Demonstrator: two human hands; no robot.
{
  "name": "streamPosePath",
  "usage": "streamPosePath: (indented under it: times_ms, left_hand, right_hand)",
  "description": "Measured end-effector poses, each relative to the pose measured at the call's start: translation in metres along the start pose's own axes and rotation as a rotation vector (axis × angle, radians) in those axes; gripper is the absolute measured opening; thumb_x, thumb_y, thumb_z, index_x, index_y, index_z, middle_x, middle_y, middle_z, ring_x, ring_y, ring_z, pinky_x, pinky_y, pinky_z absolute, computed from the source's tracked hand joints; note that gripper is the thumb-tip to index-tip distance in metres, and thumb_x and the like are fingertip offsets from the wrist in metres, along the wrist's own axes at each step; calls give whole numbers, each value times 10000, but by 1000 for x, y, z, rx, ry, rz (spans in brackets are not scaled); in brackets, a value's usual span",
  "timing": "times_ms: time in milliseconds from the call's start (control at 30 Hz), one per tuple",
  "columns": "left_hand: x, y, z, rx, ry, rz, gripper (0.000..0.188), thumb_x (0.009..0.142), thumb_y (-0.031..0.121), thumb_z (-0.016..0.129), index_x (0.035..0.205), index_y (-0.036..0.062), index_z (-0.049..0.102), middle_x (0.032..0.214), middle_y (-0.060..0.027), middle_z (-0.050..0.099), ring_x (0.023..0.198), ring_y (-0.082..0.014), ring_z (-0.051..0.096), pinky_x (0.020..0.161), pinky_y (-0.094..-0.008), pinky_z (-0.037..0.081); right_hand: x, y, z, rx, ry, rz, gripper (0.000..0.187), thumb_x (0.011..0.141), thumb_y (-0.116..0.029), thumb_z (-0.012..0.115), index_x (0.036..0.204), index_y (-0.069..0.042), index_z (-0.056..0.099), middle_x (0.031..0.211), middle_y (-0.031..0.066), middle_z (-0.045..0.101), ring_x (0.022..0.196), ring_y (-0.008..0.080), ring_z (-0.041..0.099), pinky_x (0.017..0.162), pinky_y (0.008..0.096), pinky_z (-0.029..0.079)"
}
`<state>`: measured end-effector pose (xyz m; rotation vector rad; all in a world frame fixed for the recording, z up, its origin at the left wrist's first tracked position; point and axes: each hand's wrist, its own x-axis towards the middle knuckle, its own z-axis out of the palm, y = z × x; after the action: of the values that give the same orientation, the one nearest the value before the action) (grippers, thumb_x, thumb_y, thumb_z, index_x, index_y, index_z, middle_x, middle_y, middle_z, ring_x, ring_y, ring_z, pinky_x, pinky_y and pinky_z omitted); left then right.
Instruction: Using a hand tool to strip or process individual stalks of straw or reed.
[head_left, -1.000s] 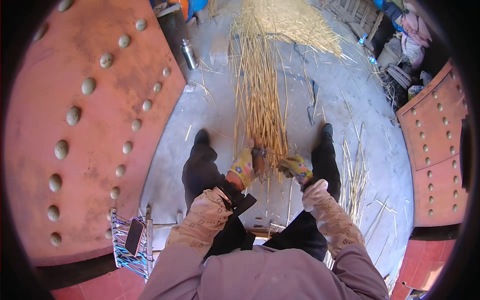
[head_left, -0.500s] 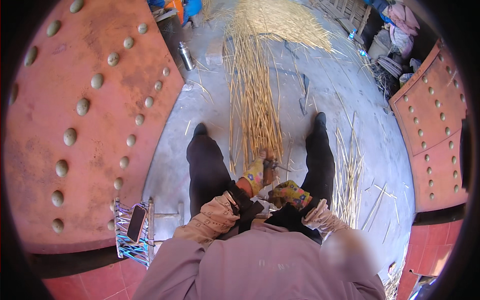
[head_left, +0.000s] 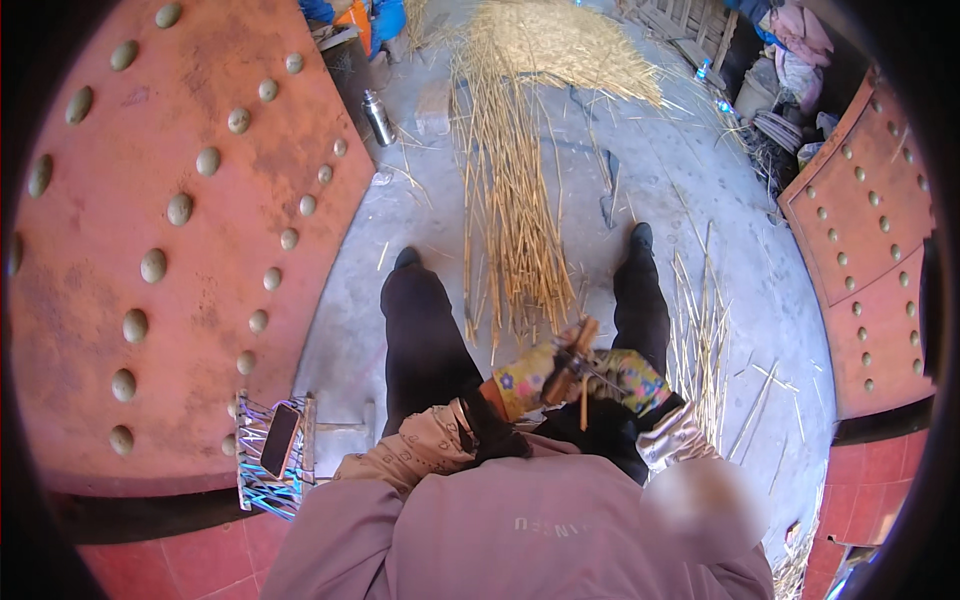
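Note:
Both my hands meet above my lap, in gloves with a yellow flower pattern. My left hand (head_left: 535, 378) is closed round a short brown wooden-looking tool (head_left: 580, 345) with a dark, thin metal part. My right hand (head_left: 632, 382) is beside it, touching or nearly touching, its fingers curled; what it grips is hidden. A short straw-coloured piece (head_left: 584, 405) hangs down below the tool. Just beyond my hands, the near ends of a bundle of long dry stalks (head_left: 525, 240) lie on the floor between my feet.
Metal doors or panels with round studs stand at left (head_left: 150, 265) and right (head_left: 860, 240). A phone (head_left: 280, 440) lies on a small woven-strap stool (head_left: 268, 490). A steel flask (head_left: 378, 118) and a block (head_left: 434, 107) stand ahead. Loose stalks (head_left: 705, 330) lie right.
My left hand has come back and right from the stalk ends with the tool. My right hand has risen toward it, and both hands are now together. The view has shifted slightly.

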<state>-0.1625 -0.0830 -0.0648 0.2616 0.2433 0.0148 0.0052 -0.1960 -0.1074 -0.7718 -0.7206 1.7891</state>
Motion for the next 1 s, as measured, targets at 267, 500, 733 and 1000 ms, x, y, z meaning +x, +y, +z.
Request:
streamPosePath:
  times_ms: [267, 500, 733, 1000]
  left_hand:
    - [-11, -30, 99, 336, -75, -189, 371, 818, 418, 474, 970, 81, 505, 699, -6, 545, 460, -66, 475, 356, -181, 367]
    - [-16, -20, 66, 138, -60, -58, 394, 855, 418, 385, 1113, 122, 409, 899, -87, 580, 423, -99, 480, 381, -236, 419]
    - [-28, -14, 67, 277, 129, -74, 270, 859, 353, 420, 947, 100, 452, 665, -6, 461, 488, -80, 448, 395, -176, 341]
    - [-50, -8, 65, 249, 323, -98, 345, 837, 422, 434, 829, 80, 479, 594, 27, 432, 455, -60, 415, 373, -182, 334]
  right_hand:
    - [17, -86, -65, 741, -62, -133, 291, 808, -169, 450, 1065, -34, 455, 720, -12, 458, 555, 142, 442, 501, 265, 400]
    - [-39, -203, 106, 74, 433, -835, 303, 840, -129, 413, 1128, -36, 423, 712, -57, 419, 555, 41, 389, 462, 168, 327]
    - [6, -200, 14, 326, 533, -812, 243, 874, -188, 362, 1029, -28, 461, 615, -62, 360, 488, 59, 341, 437, 209, 306]
    - [53, -153, -23, 538, 520, -763, 229, 876, -200, 357, 992, -34, 465, 609, -55, 353, 484, 72, 339, 442, 221, 307]
